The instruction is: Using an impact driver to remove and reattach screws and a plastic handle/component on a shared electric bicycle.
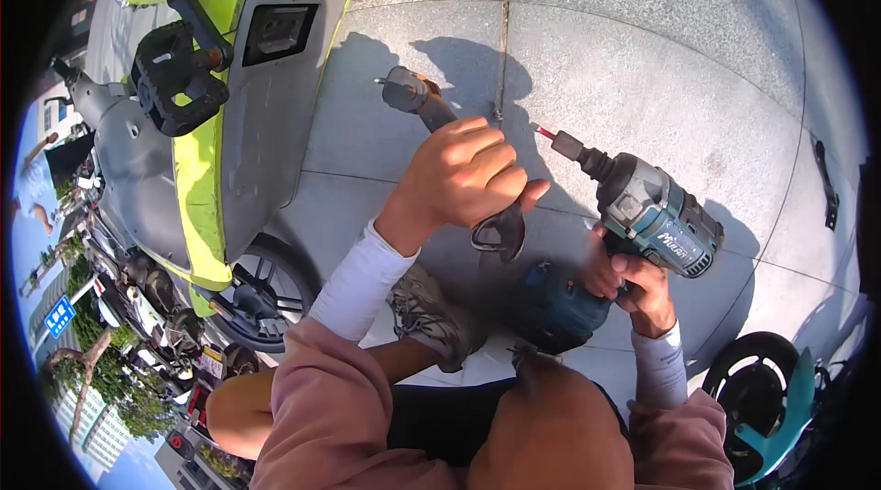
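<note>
My left hand (468, 180) is closed round a dark grey bar-shaped part or tool (434, 110), with a bulkier orange-marked head at its upper end and a dark loop below my fingers. My right hand (631, 279) grips a teal-and-black cordless power tool (658, 213), whose socket and red-banded bit (565, 143) point up and left toward that bar without touching it. The tool's battery base (560, 306) hangs low between my hands, partly blurred. A black pedal on a crank (180, 77) sticks out from the lime-and-grey scooter (197, 178) at my left.
Grey paving (642, 59) spreads ahead. A black strip (824, 183) lies at the right, above a wheel with a teal mudguard (771, 430). My shoe (427, 316) is below my left hand. Parked two-wheelers (147, 316) line the left background, where part of a person (41, 206) shows.
</note>
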`<action>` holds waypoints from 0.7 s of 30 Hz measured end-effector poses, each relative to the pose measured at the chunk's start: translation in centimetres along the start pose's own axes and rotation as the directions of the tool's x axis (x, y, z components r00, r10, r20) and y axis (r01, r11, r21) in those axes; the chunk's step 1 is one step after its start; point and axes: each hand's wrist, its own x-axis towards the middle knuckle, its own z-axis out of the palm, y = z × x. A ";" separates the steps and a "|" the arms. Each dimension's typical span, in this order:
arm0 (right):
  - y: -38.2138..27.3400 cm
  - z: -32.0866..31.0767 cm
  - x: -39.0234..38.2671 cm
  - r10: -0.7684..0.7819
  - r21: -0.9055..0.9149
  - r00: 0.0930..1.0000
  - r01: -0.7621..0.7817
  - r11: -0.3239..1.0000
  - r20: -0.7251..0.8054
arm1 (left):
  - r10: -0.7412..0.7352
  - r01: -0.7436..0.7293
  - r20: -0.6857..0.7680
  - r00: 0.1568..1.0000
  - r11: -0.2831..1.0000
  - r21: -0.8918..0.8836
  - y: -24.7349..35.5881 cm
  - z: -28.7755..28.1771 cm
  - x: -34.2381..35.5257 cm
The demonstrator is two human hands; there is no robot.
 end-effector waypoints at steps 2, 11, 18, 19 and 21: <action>-1.7 -1.2 -3.2 -0.116 -0.133 0.988 0.102 0.986 -0.100 | -0.044 0.044 0.001 0.999 0.992 0.116 -0.1 4.5 -2.8; -8.9 -4.2 -9.8 -0.398 -0.510 0.838 0.174 0.843 -0.373 | 0.043 -0.043 0.001 0.999 0.991 0.127 0.0 7.4 -3.4; -5.2 -5.4 -7.0 -0.315 -0.384 0.871 0.162 0.909 -0.376 | -0.048 0.051 -0.020 0.999 0.990 0.130 0.9 6.0 -5.5; -4.9 -5.5 -6.9 -0.299 -0.392 0.869 0.135 0.910 -0.394 | -0.050 0.052 -0.018 0.999 0.994 0.101 1.3 7.7 -5.9; -5.0 -7.1 -6.8 -0.252 -0.348 0.864 0.097 0.933 -0.436 | 0.029 -0.029 0.007 1.000 0.990 0.140 0.8 9.6 -5.4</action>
